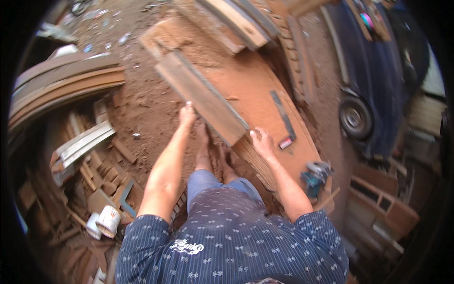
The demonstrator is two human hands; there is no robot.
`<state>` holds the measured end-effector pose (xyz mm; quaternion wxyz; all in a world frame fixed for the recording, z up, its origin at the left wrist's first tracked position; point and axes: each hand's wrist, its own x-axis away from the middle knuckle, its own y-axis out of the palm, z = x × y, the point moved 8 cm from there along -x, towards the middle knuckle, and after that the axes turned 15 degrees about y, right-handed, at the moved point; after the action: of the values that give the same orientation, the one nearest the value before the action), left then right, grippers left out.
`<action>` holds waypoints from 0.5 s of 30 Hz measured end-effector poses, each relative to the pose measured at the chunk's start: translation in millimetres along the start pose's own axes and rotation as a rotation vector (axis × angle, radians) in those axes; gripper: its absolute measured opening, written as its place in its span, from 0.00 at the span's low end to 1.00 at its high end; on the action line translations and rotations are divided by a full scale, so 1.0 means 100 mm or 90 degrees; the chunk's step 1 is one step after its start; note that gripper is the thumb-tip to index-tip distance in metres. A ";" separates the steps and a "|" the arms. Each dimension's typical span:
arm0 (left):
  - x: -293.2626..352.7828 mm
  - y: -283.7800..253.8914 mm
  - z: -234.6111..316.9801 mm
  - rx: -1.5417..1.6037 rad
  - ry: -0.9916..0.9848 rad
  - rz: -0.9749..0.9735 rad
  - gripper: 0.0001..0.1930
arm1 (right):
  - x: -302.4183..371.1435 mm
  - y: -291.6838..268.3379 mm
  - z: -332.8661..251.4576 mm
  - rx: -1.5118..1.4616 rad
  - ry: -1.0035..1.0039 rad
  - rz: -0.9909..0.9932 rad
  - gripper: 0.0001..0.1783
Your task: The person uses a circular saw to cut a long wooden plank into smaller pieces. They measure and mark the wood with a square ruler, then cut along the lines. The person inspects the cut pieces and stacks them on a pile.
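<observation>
A thick brown wooden plank (203,97) lies slantwise over the edge of a sawdust-covered work board (246,78). My left hand (187,114) is closed on the plank's near long edge, thumb on top and the other fingers hidden below. At the plank's right end, my right hand (263,142) is curled at the corner, its fingertips partly hidden. To the right of that hand, a dark metal try square (283,113) with a red-marked end rests on the board. A teal and grey power tool (316,179) sits at the board's near right corner.
Stacked timber (236,21) lies beyond the plank. More long boards (66,85) are piled at left, above wood offcuts (106,175) and a white bucket (109,221). A dark blue car (373,71) stands at right, near a wooden frame (385,201).
</observation>
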<state>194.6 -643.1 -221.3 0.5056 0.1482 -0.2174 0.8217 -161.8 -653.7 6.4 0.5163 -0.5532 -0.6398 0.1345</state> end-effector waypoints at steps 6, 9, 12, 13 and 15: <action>0.15 0.16 0.20 0.130 -0.023 0.015 0.33 | 0.85 -0.71 2.29 0.533 0.315 -0.109 0.23; 0.25 0.19 0.51 0.175 -0.045 0.001 0.31 | 0.94 -0.88 2.78 0.610 0.405 -0.233 0.23; 0.25 0.16 0.54 0.218 -0.048 -0.003 0.31 | 0.78 -0.87 3.41 0.673 0.469 -0.082 0.23; 0.24 0.12 0.49 0.229 -0.047 0.013 0.32 | 0.70 -0.87 3.48 0.696 0.441 -0.150 0.23; 0.31 -0.01 0.54 0.187 -0.075 0.048 0.35 | 0.59 -0.83 3.57 0.728 0.396 -0.245 0.22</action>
<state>183.3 -646.5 -159.9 0.4333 0.2603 -0.1293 0.8531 -489.5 -490.4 -55.6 0.9023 -0.0823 -0.3772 0.1919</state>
